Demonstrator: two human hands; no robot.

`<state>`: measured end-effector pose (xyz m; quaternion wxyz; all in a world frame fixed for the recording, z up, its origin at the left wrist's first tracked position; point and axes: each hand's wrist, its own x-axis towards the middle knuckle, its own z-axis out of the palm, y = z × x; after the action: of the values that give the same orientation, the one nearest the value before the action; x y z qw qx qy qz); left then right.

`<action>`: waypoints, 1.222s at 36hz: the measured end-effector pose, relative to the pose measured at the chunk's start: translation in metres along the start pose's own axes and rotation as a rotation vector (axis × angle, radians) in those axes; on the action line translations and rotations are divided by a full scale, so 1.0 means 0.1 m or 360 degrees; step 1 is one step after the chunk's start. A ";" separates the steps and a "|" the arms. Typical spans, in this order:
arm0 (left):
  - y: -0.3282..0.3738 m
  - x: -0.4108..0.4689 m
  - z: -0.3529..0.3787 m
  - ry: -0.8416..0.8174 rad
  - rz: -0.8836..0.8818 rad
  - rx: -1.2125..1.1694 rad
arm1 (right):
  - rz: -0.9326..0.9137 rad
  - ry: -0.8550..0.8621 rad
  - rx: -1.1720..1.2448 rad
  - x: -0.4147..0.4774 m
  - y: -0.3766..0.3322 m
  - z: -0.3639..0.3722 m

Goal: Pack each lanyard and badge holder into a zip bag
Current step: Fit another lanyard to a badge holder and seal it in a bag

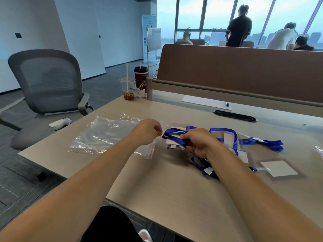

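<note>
Left hand (147, 131): fingers (158, 129) pinch zip bag (104, 135) mouth.
Right hand (199, 143): fingers (186, 136) grip bundled lanyard (173, 135) and badge holder (169, 141), just beside the mouth.
Risk: trailing loops may snag the limp opening.

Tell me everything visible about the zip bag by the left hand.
The zip bag is clear, thin, crinkled plastic with glossy creases and a red strip along its mouth. It lies mostly flat on the table, mouth facing right toward the blue lanyard. The left hand pinches its upper mouth edge. It looks empty.
</note>
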<state>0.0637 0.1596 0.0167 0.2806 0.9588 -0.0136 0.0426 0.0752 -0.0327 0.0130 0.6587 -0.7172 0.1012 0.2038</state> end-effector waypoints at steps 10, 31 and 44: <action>0.04 0.00 -0.06 -0.0017 0.0038 0.0169 | -0.0060 -0.0190 -0.0200 -0.14 -0.01 -0.15; 0.02 -0.18 -0.06 -0.0221 -0.0142 -0.0046 | -0.0176 -0.0293 0.0384 -0.28 -0.11 -0.19; -0.02 -0.24 -0.13 -0.0196 -0.0218 -0.0379 | -0.0137 -0.0025 0.0383 -0.24 -0.05 0.02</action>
<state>0.0393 0.1679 0.0243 0.3934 0.9181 0.0297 -0.0374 0.0553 -0.0335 0.0276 0.7490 -0.6349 0.0890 0.1674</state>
